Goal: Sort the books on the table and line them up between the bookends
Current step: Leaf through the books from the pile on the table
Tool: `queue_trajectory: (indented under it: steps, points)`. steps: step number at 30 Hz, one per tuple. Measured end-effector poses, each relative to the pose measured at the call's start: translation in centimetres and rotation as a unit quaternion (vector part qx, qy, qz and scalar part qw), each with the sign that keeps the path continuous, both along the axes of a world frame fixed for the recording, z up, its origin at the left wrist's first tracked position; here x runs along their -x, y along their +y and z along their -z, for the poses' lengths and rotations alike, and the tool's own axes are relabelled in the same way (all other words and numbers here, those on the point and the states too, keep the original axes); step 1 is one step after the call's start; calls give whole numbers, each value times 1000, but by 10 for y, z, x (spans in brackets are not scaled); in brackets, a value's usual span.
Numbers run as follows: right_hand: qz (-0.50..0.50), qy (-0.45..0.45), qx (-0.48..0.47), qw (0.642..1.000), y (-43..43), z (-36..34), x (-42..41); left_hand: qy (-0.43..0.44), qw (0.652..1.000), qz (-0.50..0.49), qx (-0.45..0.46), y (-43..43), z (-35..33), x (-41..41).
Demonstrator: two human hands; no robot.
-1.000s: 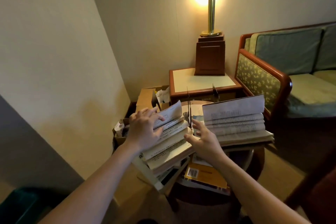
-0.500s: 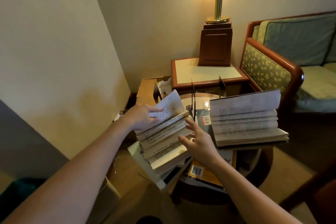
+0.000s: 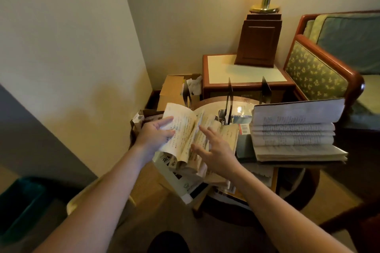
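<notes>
A yellowed open book (image 3: pixel 185 129) lies on top of a messy pile at the left of the round table (image 3: pixel 242 102). My left hand (image 3: pixel 154 135) grips its raised left pages. My right hand (image 3: pixel 213 150) hovers over its right pages with fingers spread, holding nothing. A stack of open books (image 3: pixel 294 131) sits at the table's right. Three dark metal bookends stand at the back: one on the left (image 3: pixel 187 94), one in the middle (image 3: pixel 229 98), one on the right (image 3: pixel 265 90). More books (image 3: pixel 181 178) stick out under the pile.
A side table (image 3: pixel 242 72) with a wooden lamp base (image 3: pixel 259 43) stands behind. An upholstered sofa (image 3: pixel 320 72) is on the right. An open cardboard box (image 3: pixel 174 88) sits on the floor by the wall, and a dark green bin (image 3: pixel 22 203) lower left.
The top book on the left pile has fanned open, its left pages lifted by my left hand. My right hand has moved up over its pages. The view has tilted down.
</notes>
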State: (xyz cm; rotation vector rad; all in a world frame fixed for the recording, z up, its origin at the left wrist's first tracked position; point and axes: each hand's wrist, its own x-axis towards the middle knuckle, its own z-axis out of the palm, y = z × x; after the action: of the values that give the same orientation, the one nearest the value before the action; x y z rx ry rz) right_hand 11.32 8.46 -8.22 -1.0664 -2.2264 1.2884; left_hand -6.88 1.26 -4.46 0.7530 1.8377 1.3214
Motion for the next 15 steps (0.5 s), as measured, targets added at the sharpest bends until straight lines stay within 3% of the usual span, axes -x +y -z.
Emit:
queue_trajectory:
  steps: [3,8,15]
  points:
    - [-14,-32,-31,999,0,3,7,-140,985,-83,-65,-12,24,-11]
    - [-63,-78,-53,994,1,6,11,-274,941,-162,-115,-32,53,-26]
    - [-96,-163,-79,979,16,18,-2,-257,946,-160,-117,-46,79,-20]
